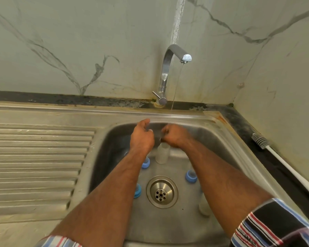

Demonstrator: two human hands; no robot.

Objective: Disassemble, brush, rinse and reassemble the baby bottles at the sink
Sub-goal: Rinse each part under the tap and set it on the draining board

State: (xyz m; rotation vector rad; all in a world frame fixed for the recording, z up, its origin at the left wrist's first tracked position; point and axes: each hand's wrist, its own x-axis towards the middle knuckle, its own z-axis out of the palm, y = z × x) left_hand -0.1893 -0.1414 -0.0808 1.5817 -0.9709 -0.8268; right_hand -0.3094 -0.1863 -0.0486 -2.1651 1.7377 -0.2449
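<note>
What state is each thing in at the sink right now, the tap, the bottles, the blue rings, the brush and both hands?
Tap: running, thin stream.
Clear bottle: upright in the sink, no ring on.
Blue rings: off the bottles, loose around the drain.
Brush: lying on the counter, unused.
Left hand: fingers curled, whether it holds anything is unclear.
Right hand: fingers curled, hold unclear.

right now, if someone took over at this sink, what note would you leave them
Left hand: fingers loosely curled, nothing seen in it.
Right hand: curled under the stream; what it holds is too blurred to tell.
Tap is running.
In the sink: clear bottle upright, three blue rings, a clear piece.
Brush lies on the counter at right.
Done: disassembly. Left: rinsing and reassembly; brushing unclear.
</note>
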